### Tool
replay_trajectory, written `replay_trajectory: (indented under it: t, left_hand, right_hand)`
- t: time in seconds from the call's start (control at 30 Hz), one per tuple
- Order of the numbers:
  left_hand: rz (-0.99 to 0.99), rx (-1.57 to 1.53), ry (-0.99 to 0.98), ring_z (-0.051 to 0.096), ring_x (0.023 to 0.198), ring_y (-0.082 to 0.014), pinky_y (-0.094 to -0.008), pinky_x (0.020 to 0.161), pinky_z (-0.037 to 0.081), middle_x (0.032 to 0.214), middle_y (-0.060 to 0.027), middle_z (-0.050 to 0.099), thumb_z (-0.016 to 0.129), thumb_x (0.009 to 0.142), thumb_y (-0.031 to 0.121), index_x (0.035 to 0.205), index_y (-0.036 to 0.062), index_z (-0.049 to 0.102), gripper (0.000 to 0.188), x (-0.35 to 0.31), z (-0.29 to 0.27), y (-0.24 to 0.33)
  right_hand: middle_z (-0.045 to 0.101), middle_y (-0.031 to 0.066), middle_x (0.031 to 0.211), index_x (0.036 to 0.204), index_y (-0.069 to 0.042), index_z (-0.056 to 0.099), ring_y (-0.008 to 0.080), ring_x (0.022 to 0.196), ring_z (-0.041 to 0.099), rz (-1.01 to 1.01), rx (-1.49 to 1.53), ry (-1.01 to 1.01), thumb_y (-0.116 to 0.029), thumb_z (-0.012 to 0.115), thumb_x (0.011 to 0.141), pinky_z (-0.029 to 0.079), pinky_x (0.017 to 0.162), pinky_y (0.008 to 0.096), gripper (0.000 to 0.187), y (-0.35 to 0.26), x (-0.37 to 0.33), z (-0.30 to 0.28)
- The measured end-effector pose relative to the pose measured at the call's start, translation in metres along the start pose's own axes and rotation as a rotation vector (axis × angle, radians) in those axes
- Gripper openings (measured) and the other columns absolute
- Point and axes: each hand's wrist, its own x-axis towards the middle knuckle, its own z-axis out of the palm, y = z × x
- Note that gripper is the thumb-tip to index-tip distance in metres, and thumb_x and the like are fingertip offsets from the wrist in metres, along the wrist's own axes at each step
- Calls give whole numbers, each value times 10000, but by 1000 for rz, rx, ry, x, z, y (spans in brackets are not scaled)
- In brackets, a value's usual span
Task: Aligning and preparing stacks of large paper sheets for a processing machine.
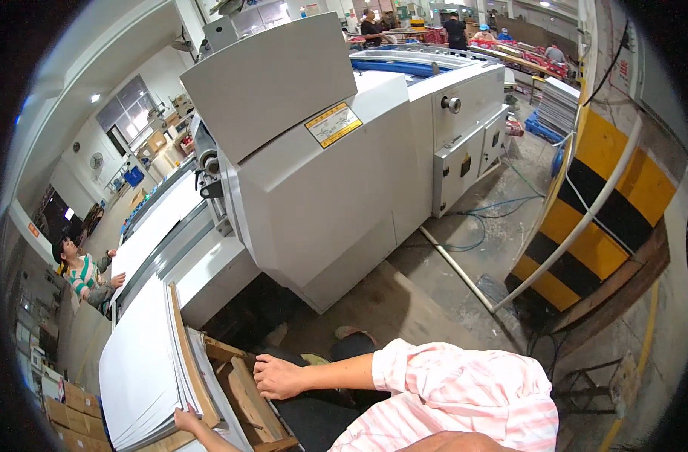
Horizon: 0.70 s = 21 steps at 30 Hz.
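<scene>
A tall stack of large white sheets (pixel 140 354) lies at the lower left, with a brown board edge (pixel 184 350) along its right side. At the near corner of this stack, my left hand (pixel 187 420) is closed on the sheets' edge; its fingertips are partly hidden. To its right, my right hand (pixel 278 377) has its fingers curled down beside an open wooden frame (pixel 255 403). Whatever lies under those fingers is hidden. Both hands are apart from each other.
A large grey machine (pixel 321 203) fills the middle, with white sheets (pixel 152 230) on its feed table. Beyond that table stands another person (pixel 88 275). A yellow-and-black striped panel (pixel 593 211), white pipe (pixel 464 275) and blue hoses (pixel 476 226) are at right.
</scene>
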Motion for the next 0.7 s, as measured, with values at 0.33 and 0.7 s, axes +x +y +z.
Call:
replay_trajectory:
  t: [0.33,0.7]
  left_hand:
    - [-196,-165,-24,545,693,-242,-270,527,541,859,-137,516,624,791,146,893,-68,539,252,-24,12,7]
    - [-20,-162,-117,510,680,-175,-238,588,538,777,-83,479,597,817,142,866,-42,542,199,-17,-5,3]
  right_hand:
    - [541,20,715,622,-120,628,211,818,479,38,-26,-23,-298,576,742,322,869,403,221,1,-11,-7]
    - [549,13,718,635,-130,627,205,822,483,-3,-48,-73,-313,561,753,323,873,401,228,-10,3,-4]
